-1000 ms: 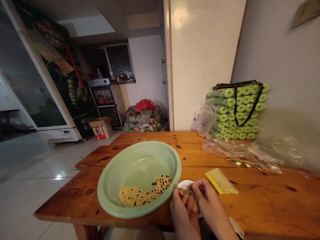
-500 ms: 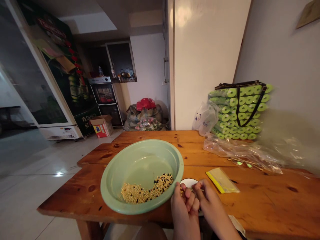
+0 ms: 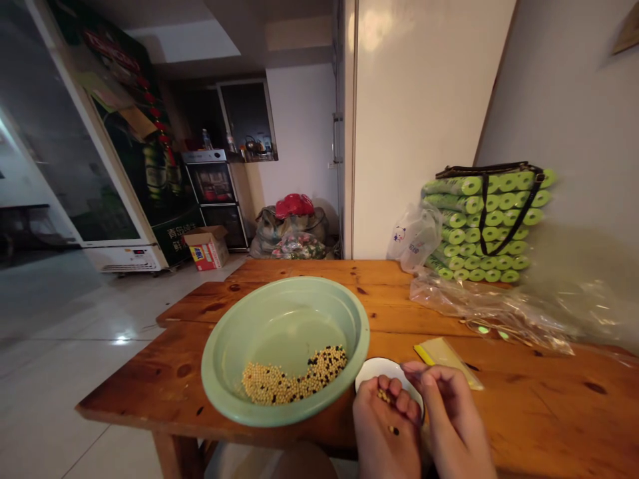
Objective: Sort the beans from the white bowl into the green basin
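My left hand (image 3: 387, 429) is cupped palm up with its fingers curled round a few yellow beans (image 3: 384, 396). A dark and a pale bean also lie on its palm. Just to the right, my right hand (image 3: 454, 416) is closed, thumb and fingertips together; I cannot make out whether a bean is between them. Beneath both hands sits a white dish (image 3: 372, 371), partly covered by them. On the left stands a pale green basin (image 3: 284, 322), where yellow beans (image 3: 267, 384) mixed with black ones lie in the near side.
A yellow-edged clear packet (image 3: 439, 349) lies behind my right hand on the wooden table (image 3: 164, 372). Crumpled clear plastic (image 3: 489, 313) and stacked green rolls (image 3: 494, 219) with a black strap are at the back right. A white plastic bag (image 3: 414, 236) leans beside the rolls.
My right hand has drawn away to the right from the left hand. The left palm has opened upward, showing beans. More of the white dish shows, and the view has shifted slightly.
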`<state>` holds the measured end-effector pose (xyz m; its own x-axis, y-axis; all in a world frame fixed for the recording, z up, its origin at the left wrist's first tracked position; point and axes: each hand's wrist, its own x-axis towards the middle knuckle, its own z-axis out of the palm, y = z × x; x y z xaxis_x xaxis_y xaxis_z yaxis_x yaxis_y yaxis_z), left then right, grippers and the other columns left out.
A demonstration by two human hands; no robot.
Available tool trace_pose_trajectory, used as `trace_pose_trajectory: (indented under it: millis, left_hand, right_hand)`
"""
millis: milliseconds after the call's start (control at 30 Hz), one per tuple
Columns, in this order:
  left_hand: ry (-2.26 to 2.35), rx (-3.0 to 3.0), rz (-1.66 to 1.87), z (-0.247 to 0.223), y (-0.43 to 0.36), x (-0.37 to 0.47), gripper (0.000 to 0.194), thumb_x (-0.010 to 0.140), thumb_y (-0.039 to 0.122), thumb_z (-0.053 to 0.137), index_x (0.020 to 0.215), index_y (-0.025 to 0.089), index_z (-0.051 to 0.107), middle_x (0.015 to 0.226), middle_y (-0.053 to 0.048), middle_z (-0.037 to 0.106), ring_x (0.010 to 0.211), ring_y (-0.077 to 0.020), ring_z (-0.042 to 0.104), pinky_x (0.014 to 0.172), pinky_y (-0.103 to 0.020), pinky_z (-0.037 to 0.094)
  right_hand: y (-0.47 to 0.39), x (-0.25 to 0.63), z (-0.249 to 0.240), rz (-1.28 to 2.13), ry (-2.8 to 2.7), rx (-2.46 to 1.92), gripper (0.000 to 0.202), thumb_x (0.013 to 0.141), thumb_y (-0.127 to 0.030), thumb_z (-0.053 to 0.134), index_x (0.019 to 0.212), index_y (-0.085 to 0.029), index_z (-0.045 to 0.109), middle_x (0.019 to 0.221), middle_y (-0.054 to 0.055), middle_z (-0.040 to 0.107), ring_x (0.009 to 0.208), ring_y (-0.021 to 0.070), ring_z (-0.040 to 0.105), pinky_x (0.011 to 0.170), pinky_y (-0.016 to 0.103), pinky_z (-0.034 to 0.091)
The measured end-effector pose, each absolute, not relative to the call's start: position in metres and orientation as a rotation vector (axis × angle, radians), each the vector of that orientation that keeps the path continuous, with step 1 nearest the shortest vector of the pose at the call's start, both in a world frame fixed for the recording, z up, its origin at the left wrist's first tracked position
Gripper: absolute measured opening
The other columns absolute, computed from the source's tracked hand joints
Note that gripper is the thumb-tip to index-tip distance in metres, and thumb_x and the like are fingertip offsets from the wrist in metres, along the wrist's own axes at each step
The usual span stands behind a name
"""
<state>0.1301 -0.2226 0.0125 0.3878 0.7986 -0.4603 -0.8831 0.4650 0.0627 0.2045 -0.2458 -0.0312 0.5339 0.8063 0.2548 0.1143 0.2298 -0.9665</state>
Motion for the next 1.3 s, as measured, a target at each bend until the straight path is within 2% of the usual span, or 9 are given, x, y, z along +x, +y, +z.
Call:
trace_pose_trajectory:
  millis: [267,400,500,600,733,800,1000,1167,1300]
  left_hand:
    - [0.459,-0.265,1.048,0.023,-0.223,0.132,0.041,0.079,0.011,0.031,0.039,0.020,0.032,0.051,0.001,0.034,0.047,-0.0082,0.040,0.055,-0.021,0.041]
    - [0.499,-0.236,1.041,0.018,-0.225,0.132,0.043,0.083,0.012,0.032,0.041,0.019,0.039,0.052,0.000,0.041,0.048,-0.0087,0.046,0.057,-0.021,0.044]
    - [0.558,-0.215,1.040,0.010,-0.221,0.130,0.036,0.086,0.016,0.038,0.054,0.017,0.054,0.060,-0.002,0.054,0.056,-0.0106,0.056,0.066,-0.021,0.048]
    - [0.598,-0.168,1.031,0.005,-0.215,0.127,0.027,0.087,0.018,0.039,0.078,0.011,0.064,0.072,-0.007,0.065,0.068,-0.0158,0.064,0.080,-0.025,0.051]
    - [0.589,-0.108,1.007,0.005,-0.212,0.125,0.041,0.087,0.019,0.035,0.119,0.001,0.053,0.098,-0.015,0.069,0.092,-0.0205,0.068,0.096,-0.030,0.048]
    - [0.568,-0.090,0.990,0.006,-0.212,0.125,0.048,0.087,0.019,0.033,0.130,0.001,0.045,0.110,-0.017,0.067,0.102,-0.0214,0.066,0.101,-0.032,0.046]
    - [0.521,-0.059,0.990,0.007,-0.214,0.127,0.054,0.089,0.023,0.026,0.136,-0.001,0.039,0.133,-0.021,0.054,0.116,-0.0240,0.060,0.106,-0.033,0.043]
    - [0.520,-0.046,1.033,0.011,-0.217,0.126,0.055,0.087,0.018,0.033,0.138,-0.002,0.036,0.135,-0.022,0.053,0.115,-0.0236,0.060,0.103,-0.030,0.045]
    - [0.504,-0.047,1.029,0.009,-0.216,0.127,0.056,0.086,0.017,0.032,0.138,-0.003,0.036,0.134,-0.022,0.054,0.113,-0.0234,0.061,0.103,-0.030,0.046]
  right_hand:
    - [-0.257,0.193,-0.031,0.439,-1.068,-1.271,0.023,0.092,-0.044,0.046,0.096,-0.022,0.052,0.111,0.009,0.064,0.096,0.0185,0.067,0.082,0.028,0.056]
    - [-0.262,0.196,-0.033,0.178,-1.249,-1.389,0.016,0.094,-0.035,0.042,0.099,-0.024,0.053,0.110,0.007,0.066,0.100,0.0171,0.067,0.081,0.026,0.057]
    - [-0.264,0.195,-0.032,-0.082,-1.422,-1.418,0.016,0.093,-0.028,0.045,0.105,-0.024,0.054,0.113,0.007,0.066,0.105,0.0180,0.065,0.087,0.029,0.055]
    - [-0.263,0.192,-0.032,-0.257,-1.530,-1.461,0.024,0.092,-0.026,0.045,0.115,-0.023,0.052,0.120,0.009,0.064,0.112,0.0199,0.062,0.091,0.034,0.055]
    - [-0.260,0.191,-0.035,-0.380,-1.647,-1.508,0.034,0.092,-0.025,0.043,0.126,-0.019,0.048,0.129,0.011,0.060,0.119,0.0221,0.058,0.093,0.037,0.055]
    - [-0.260,0.192,-0.039,-0.381,-1.688,-1.534,0.036,0.093,-0.026,0.041,0.128,-0.017,0.047,0.131,0.013,0.058,0.121,0.0239,0.057,0.093,0.038,0.055]
    - [-0.261,0.196,-0.048,-0.269,-1.659,-1.564,0.028,0.094,-0.031,0.041,0.115,-0.018,0.053,0.112,0.013,0.069,0.106,0.0275,0.066,0.082,0.041,0.059]
    - [-0.261,0.196,-0.046,-0.272,-1.632,-1.511,0.029,0.093,-0.027,0.043,0.119,-0.020,0.050,0.123,0.013,0.063,0.114,0.0273,0.060,0.088,0.044,0.055]
    - [-0.260,0.196,-0.047,-0.296,-1.665,-1.496,0.029,0.092,-0.027,0.044,0.120,-0.020,0.049,0.119,0.014,0.064,0.112,0.0268,0.061,0.087,0.044,0.054]
